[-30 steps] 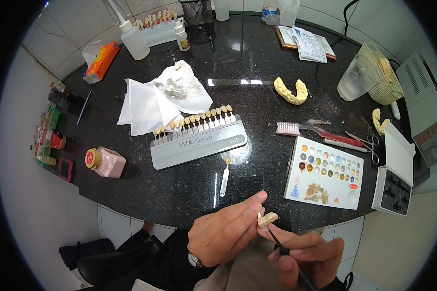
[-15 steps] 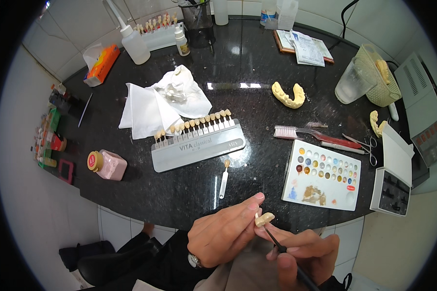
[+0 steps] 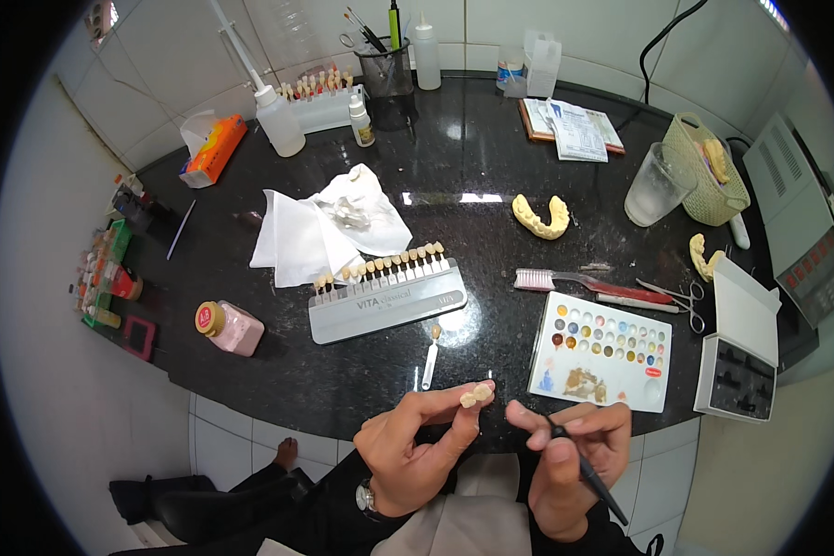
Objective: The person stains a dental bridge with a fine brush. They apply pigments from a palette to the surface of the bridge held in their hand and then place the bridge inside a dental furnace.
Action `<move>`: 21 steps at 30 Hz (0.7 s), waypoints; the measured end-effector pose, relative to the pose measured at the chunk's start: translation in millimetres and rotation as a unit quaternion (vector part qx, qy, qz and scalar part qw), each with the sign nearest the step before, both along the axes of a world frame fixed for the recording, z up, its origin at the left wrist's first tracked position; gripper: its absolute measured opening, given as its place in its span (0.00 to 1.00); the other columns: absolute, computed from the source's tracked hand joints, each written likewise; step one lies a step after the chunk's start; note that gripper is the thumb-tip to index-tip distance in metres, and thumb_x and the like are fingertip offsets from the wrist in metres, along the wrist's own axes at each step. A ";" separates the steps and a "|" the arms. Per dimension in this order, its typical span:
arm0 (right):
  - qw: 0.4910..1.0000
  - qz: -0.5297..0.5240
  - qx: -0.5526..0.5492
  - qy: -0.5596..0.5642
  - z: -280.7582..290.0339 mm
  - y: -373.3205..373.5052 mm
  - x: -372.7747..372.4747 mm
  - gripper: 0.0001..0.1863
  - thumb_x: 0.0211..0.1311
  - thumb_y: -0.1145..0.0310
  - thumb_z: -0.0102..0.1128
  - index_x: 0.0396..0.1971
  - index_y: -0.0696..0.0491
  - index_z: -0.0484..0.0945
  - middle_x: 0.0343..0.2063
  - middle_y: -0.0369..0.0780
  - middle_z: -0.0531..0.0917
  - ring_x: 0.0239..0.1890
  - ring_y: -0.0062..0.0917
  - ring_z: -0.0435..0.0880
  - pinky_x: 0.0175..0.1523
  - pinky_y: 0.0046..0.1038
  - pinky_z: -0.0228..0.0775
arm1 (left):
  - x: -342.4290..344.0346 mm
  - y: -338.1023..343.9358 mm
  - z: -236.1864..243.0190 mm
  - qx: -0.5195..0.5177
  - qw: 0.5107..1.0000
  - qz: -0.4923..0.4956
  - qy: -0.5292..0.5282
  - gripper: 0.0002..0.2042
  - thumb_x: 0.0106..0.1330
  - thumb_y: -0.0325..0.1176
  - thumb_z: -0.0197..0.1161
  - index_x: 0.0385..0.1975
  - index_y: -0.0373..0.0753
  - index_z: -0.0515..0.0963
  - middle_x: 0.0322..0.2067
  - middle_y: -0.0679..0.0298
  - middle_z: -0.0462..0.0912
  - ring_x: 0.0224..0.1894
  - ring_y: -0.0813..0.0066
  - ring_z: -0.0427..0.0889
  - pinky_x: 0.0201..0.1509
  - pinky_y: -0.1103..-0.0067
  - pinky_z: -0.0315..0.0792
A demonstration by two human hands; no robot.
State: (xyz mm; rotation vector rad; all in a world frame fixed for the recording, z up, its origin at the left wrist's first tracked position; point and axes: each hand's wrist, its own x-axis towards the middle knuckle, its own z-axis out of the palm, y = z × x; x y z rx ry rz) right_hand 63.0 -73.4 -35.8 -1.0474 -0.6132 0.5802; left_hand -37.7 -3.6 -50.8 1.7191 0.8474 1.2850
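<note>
In my left hand [image 3: 412,454], between thumb and fingertips, is a small cream-coloured dental crown piece [image 3: 476,396], with what looks like several teeth joined. My right hand [image 3: 579,449] grips a slim tool with a black handle [image 3: 604,488], likely a brush; its tip is hard to make out. The two hands are apart, near the table's front edge. Beyond the left one lies a single tooth shade tab [image 3: 430,361], with the grey shade guide [image 3: 389,315] and its row of teeth behind. A white paint palette [image 3: 612,357] with coloured wells lies just past my right hand.
A red-handled toothbrush [image 3: 612,288] and scissors [image 3: 690,301] lie behind the palette. Plaster dental casts [image 3: 540,222], a plastic cup [image 3: 658,185] and an opened white box [image 3: 737,375] stand rightward. White tissues [image 3: 296,241] and a pink jar [image 3: 232,329] are leftward.
My hands have separated: the right drew the tool away from the dental piece, and the left turned and raised it, thumb now visible. The whole view has shifted, with the table lower.
</note>
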 end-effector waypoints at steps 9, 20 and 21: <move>0.988 0.091 0.061 -0.105 -14.4 4.3 -6.8 0.13 0.54 0.76 0.56 0.31 0.57 0.59 0.24 0.45 0.75 0.33 0.33 0.81 0.48 0.39 0.72 | -2.0 -0.3 4.3 -0.036 0.999 0.002 -0.023 0.06 0.55 0.22 0.61 0.30 0.27 0.73 0.29 0.53 0.82 0.31 0.72 0.83 0.33 0.83 0.77; 0.993 0.026 0.089 -0.067 -1.6 -4.3 18.7 0.11 0.56 0.78 0.53 0.34 0.58 0.60 0.26 0.44 0.74 0.36 0.34 0.80 0.49 0.40 0.71 | -7.3 6.6 26.9 -0.238 0.959 -0.043 -0.146 0.06 0.58 0.21 0.58 0.33 0.25 0.72 0.30 0.49 0.80 0.33 0.69 0.82 0.35 0.81 0.78; 0.993 -0.012 0.079 -0.090 2.0 -6.5 25.8 0.11 0.56 0.75 0.53 0.34 0.57 0.60 0.24 0.42 0.72 0.31 0.29 0.80 0.46 0.36 0.73 | -10.5 7.2 33.0 -0.234 0.961 -0.041 -0.143 0.06 0.58 0.21 0.57 0.33 0.25 0.72 0.30 0.49 0.80 0.32 0.69 0.82 0.35 0.81 0.78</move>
